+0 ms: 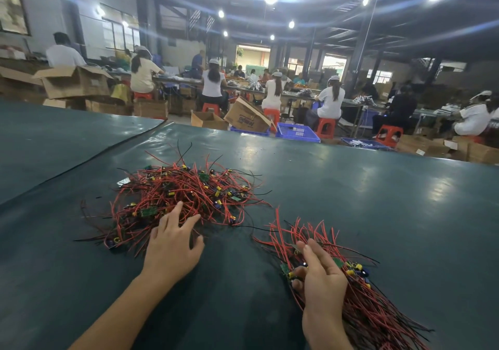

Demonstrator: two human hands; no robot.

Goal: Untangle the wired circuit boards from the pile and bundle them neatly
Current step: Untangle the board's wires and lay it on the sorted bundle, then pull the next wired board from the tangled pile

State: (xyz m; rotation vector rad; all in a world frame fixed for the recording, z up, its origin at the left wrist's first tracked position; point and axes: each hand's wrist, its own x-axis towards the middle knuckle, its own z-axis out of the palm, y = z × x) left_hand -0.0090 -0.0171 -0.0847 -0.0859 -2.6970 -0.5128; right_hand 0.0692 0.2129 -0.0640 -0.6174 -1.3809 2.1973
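A tangled pile of small green circuit boards with red and black wires (183, 195) lies on the dark green table (351, 201), left of centre. My left hand (172, 244) reaches to the pile's near edge with spread, straight fingers that touch the wires. To the right lies an aligned bundle of wired boards (359, 290), its wires fanning toward the near right corner. My right hand (321, 279) grips this bundle around its middle, fingers curled over the boards.
A seam in the table covering (89, 160) runs diagonally at the left. Beyond the far table edge are cardboard boxes (247, 118), blue crates (297, 132), red stools and several seated workers at long benches.
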